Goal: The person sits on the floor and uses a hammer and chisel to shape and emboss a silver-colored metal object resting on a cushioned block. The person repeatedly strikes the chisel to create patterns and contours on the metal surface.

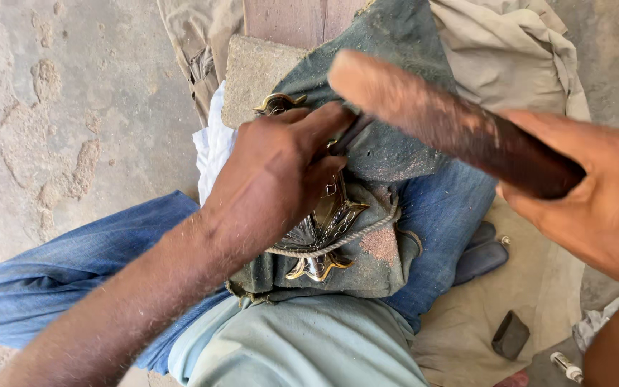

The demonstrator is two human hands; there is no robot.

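Chasing step in hand: left hand (274,172) pinches a thin punch (349,135) upright on the brass ornament (324,229), right hand (596,193) grips the wooden mallet (445,122) raised above — next strike needs a square blow on the punch head.

Bare concrete floor (51,107) lies open leftward (uncluttered); stone block (252,72) and rope (367,233) hem the brass piece (320,229).

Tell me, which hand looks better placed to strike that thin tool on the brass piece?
The right hand, probably. It grips the wooden mallet raised just above the thin tool. The left hand is occupied, pinching that tool against the brass piece tied by rope on the lap.
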